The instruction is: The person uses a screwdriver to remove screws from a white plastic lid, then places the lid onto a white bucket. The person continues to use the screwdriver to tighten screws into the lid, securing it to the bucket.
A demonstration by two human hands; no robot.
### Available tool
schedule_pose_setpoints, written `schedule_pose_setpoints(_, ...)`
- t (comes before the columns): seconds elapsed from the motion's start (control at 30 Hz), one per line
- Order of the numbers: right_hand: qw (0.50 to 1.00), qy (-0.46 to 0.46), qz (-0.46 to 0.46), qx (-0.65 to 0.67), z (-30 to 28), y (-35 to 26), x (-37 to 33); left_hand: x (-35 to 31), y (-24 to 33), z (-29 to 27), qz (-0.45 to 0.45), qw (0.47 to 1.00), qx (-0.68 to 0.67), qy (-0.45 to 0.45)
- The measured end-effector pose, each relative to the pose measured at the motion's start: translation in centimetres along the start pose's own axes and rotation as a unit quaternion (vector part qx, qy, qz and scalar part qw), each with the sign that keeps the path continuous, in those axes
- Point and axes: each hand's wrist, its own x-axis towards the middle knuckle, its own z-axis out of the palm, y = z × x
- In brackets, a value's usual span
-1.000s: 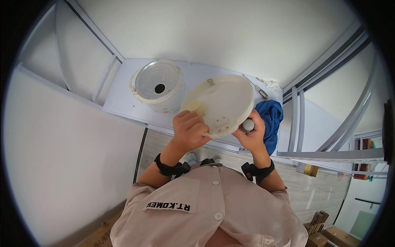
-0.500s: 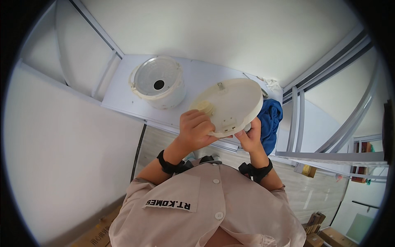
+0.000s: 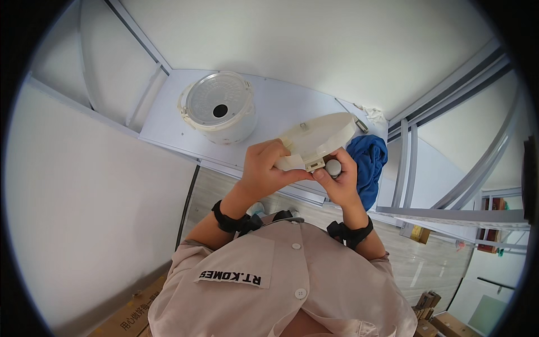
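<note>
Both hands hold a cream rice cooker lid point(image 3: 321, 136) tilted over the table's front edge. Its shallow inner side shows, with a small latch part on the near rim. My left hand point(image 3: 265, 167) is closed on the lid's left near edge, next to a pale cream piece point(image 3: 290, 163) whose kind I cannot make out. Round the right near edge curl the fingers of my right hand point(image 3: 342, 182). A grey round-ended thing point(image 3: 333, 167) sticks out between its thumb and fingers; the rest of it is hidden. The white rice cooker body point(image 3: 224, 130) stands at the left, its metal top with a dark central hole facing up.
The white table point(image 3: 275, 95) runs along the wall. A blue cloth point(image 3: 368, 163) lies bunched at its right end, near a thin metal-and-dark tool point(image 3: 359, 124) and crumpled white tissue point(image 3: 371, 114). Metal frame bars point(image 3: 449, 210) stand at the right. A cardboard box point(image 3: 135, 312) sits lower left.
The lid has tipped to a steeper angle, showing less of its inner face. My left hand has turned, thumb now stretched toward the right hand. The grey round end shows more plainly.
</note>
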Motion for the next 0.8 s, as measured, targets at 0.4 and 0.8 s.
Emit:
schedule_pose_setpoints(0.4,0.998,0.009,0.036,-0.059,0.8,-1.6,0.1,-1.5,-1.6,-0.7,-0.193,0.974,-0.107,0.051)
schedule_pose_setpoints(0.8,0.995,0.067,0.045,-0.053,0.6,-2.3,-0.4,-1.7,-2.2,-0.9,-0.221,0.971,-0.021,0.085)
